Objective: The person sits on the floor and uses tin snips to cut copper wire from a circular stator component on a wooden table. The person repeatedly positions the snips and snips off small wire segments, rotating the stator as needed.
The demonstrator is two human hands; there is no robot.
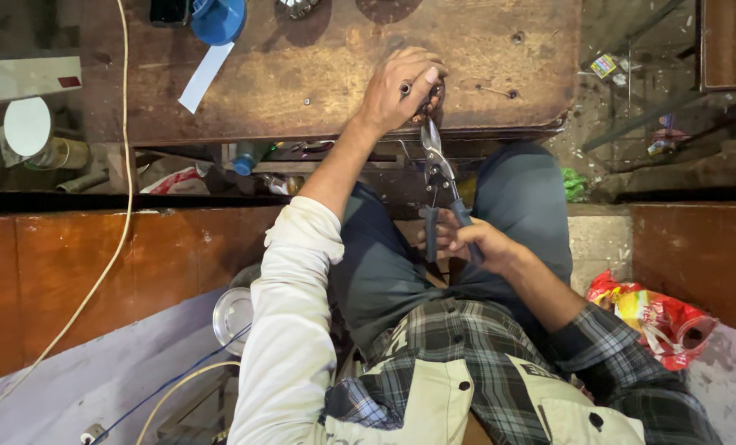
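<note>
Fingers of the left hand (403, 89) are curled down over a small metal part (424, 100) at the near edge of the wooden bench (343, 66), pinning it against the wood; a small round stud shows between the knuckles, and what the part is cannot be told, since the hand covers most of it. Right hand (477, 241) is clenched around the dark grey handles of a pair of snips (440, 177), held over the lap between the knees. Snip blades point up and away from the body, and their tips reach the covered part just under the left fingers; whether the blades are biting on it cannot be told. Both arms are sleeved, the left in white, the right in plaid. On the far side of the bench lie a white paper strip (205, 76) and a blue cap (218, 18), well apart from the hands. A cream cord (126, 165) runs from the bench top down across the brown panel to the left. Under the bench edge sits a cluttered shelf with a blue-topped bottle (244, 158). A round metal lid (233, 317) rests beside the left elbow, and a red and yellow wrapper (652, 317) lies on the floor to the right, near the right sleeve.
</note>
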